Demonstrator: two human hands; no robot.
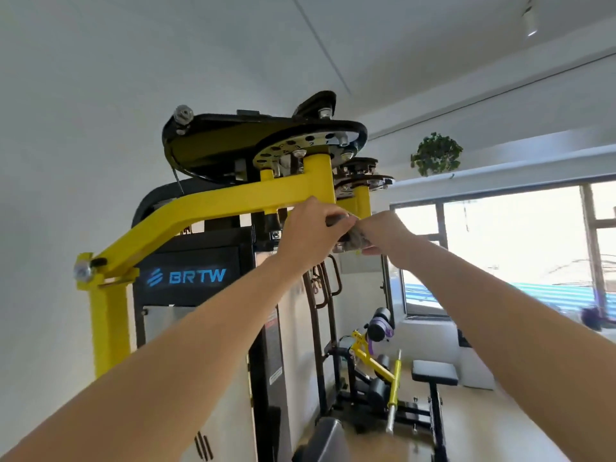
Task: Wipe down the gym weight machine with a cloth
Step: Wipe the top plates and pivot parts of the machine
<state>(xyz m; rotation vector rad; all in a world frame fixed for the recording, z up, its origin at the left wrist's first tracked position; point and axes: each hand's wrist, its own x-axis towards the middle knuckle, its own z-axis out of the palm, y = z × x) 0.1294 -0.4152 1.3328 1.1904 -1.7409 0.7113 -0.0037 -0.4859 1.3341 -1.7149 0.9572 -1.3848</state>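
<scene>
weight machine [233, 198]: yellow and black, fills the left and centre; seen from below.
upright [110, 321]: yellow post at far left, silver knob [83, 271] at its top corner.
arm [160, 228]: yellow beam, rises from the upright to the right and levels off under the top plates.
logo panel [191, 276]: black, blue "BRTW" lettering, behind the arm.
top plate [216, 141]: black cam, tilted, sits over the beam; cable runs along its edge.
selector disc [300, 146]: numbered holes, just above the yellow pivot tube [321, 178].
left hand [310, 228]: raised, fingers curled, pinching the cloth at the foot of the pivot tube.
cloth [353, 236]: grey, bunched between the two hands, against the machine's fitting just under the tube.
right hand [386, 231]: raised, fingers wrapped on the cloth's right side; hands together, nearly touching.
second machine [373, 371]: yellow and black, on the floor, lower right of centre.
black pad [435, 371]: on a stand, beside it.
plant [436, 155]: green, on a high ledge.
window [506, 245]: bright, at right.
</scene>
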